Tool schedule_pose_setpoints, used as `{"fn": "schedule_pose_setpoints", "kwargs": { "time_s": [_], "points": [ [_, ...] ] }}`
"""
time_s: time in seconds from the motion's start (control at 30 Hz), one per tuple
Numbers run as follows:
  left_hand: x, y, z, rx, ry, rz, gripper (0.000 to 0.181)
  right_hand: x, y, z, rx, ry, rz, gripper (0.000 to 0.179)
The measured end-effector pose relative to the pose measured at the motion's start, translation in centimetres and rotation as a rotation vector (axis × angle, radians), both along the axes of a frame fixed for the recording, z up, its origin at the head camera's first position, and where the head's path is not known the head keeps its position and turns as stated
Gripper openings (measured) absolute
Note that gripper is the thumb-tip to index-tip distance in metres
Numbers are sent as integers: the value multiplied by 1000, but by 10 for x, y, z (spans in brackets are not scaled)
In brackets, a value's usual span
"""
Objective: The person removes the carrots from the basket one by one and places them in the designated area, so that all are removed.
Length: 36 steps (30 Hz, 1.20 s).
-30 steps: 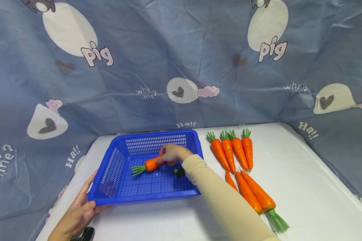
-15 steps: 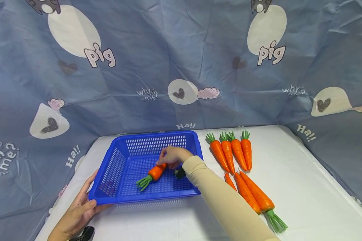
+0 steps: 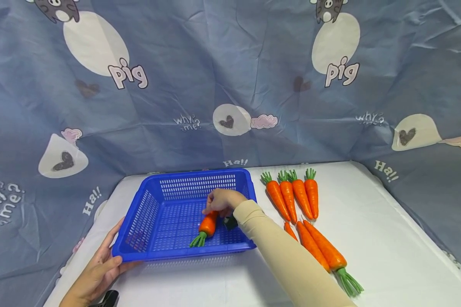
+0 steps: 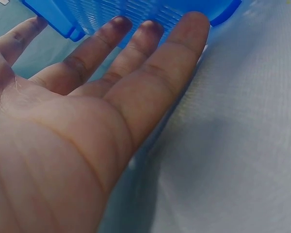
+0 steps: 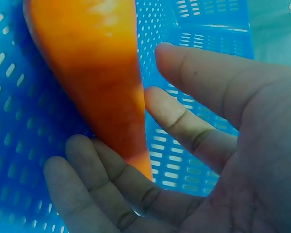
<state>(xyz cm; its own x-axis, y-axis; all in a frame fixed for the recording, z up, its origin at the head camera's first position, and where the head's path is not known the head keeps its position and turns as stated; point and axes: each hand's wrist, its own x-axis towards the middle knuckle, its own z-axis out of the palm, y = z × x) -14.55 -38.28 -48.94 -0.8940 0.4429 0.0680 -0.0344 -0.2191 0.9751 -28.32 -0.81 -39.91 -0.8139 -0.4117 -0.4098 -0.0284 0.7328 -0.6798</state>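
A blue plastic basket (image 3: 184,253) with slotted walls stands on the white table. Inside it lies one orange carrot (image 3: 208,225), its green leafy end towards the near wall. My right hand (image 3: 223,200) reaches into the basket and holds the carrot by its thin end. In the right wrist view, the fingers (image 5: 150,194) curl loosely about the narrow part of that carrot. My left hand (image 3: 100,270) is at the basket's near left corner, the thumb by the rim. Its fingers (image 4: 155,82) stretch out nearly straight against the basket in the left wrist view.
Four carrots would be the back group: several carrots (image 3: 288,196) lie side by side right of the basket, leaves away from me. Nearer, more carrots (image 3: 326,249) point the other way, partly behind the right sleeve (image 3: 280,256). A patterned blue cloth (image 3: 230,76) hangs behind the table.
The carrot in the basket has turned, its leafy end swinging nearer to me and rightwards while my right hand keeps hold of the thin end. The left hand stays at the corner.
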Motion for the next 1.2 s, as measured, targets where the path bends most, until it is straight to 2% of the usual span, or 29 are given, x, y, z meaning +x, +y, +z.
{"fn": "schedule_pose_setpoints", "kwargs": {
  "time_s": [0.33,0.57,0.87,1.0,1.2],
  "points": [
    [1,0,-2,10,-23,8,80,-1,-5,-8,46,7,-76,33],
    [1,1,-1,38,-37,-17,79,-1,-6,-10,-8,-35,-151,38],
    [1,2,0,67,-35,-36,80,2,-7,-10,-52,-62,-268,63],
    [1,1,0,59,-45,-26,80,2,-6,-9,-70,-70,-264,55],
    [-1,3,0,-1,-53,36,78,2,-3,-6,-130,-82,-241,39]
  ]
}}
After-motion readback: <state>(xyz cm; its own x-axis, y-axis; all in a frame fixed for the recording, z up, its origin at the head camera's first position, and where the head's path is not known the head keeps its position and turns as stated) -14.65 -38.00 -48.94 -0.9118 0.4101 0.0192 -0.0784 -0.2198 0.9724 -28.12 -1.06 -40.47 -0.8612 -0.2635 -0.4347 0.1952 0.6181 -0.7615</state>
